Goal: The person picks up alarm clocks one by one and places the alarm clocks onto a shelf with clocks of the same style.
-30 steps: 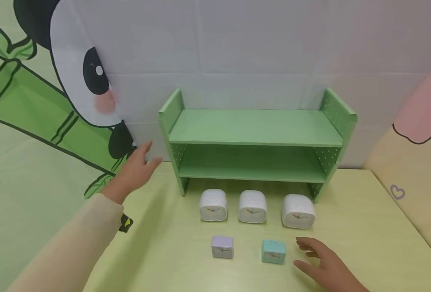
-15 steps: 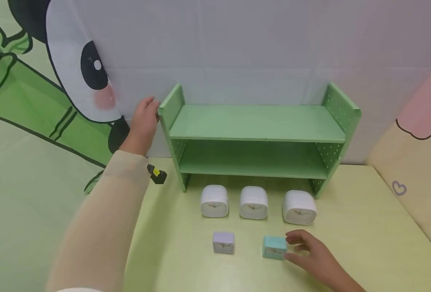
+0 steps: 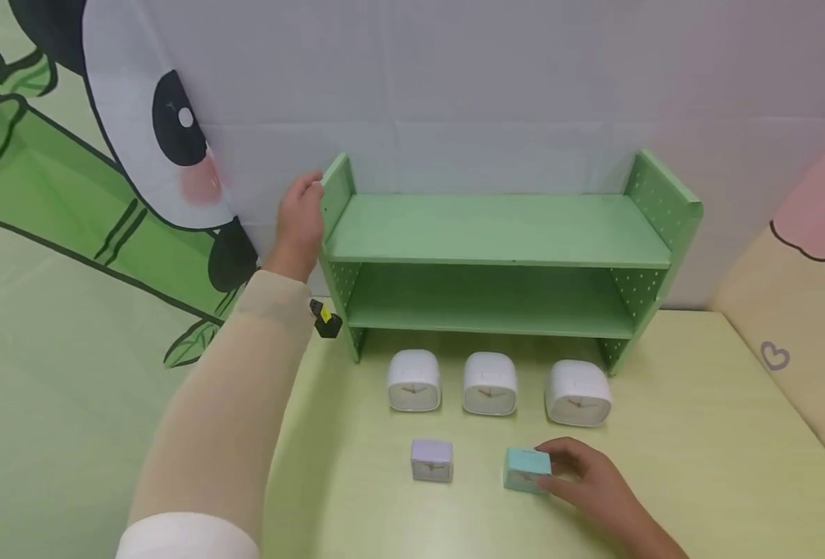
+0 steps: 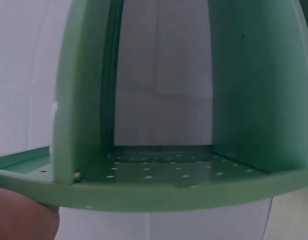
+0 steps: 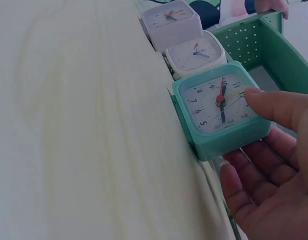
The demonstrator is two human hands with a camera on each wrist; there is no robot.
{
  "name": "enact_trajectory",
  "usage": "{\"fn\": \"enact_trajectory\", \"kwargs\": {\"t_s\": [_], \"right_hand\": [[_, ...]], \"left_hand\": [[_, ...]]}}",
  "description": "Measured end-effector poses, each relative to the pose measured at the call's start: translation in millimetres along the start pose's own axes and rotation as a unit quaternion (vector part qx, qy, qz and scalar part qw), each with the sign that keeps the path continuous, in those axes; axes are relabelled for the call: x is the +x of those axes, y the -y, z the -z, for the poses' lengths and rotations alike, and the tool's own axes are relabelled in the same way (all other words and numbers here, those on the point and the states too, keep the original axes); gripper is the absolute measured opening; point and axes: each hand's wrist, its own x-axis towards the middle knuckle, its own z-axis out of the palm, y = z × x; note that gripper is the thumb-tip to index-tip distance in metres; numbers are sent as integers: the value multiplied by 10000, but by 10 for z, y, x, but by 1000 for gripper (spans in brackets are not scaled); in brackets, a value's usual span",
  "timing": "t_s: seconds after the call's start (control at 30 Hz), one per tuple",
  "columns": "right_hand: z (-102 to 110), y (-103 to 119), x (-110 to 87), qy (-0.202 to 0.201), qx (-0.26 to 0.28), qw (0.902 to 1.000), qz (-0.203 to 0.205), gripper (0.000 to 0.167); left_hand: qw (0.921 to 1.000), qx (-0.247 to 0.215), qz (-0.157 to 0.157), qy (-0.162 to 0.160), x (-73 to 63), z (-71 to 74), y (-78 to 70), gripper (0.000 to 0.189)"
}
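A green two-tier shelf (image 3: 496, 229) stands against the back wall. My left hand (image 3: 299, 225) grips its left side panel near the top corner, fingers over the edge. In the left wrist view only a bit of that hand shows under the panel's edge. At the front, my right hand (image 3: 597, 485) pinches a small teal alarm clock (image 3: 524, 470) by its right side. The right wrist view shows the thumb on the dial of this clock (image 5: 229, 137), with the fingers behind it. To its left sits a small lilac alarm clock (image 3: 431, 460).
Three white rounded alarm clocks, the left (image 3: 414, 380), middle (image 3: 489, 384) and right (image 3: 578, 394), stand in a row before the shelf. A small black and yellow object (image 3: 326, 320) shows by the left sleeve. Printed cloth covers the walls behind the yellow table (image 3: 720, 435).
My left hand has moved up and right onto the shelf's side panel. My right hand has come left to the teal alarm clock and taken hold of it.
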Motion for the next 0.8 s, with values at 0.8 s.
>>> {"fn": "enact_trajectory", "kwargs": {"t_s": [0.8], "right_hand": [[16, -46, -1, -154, 479, 9985, -217, 35]], "left_hand": [[9982, -526, 5, -303, -41, -86, 126, 50]]}}
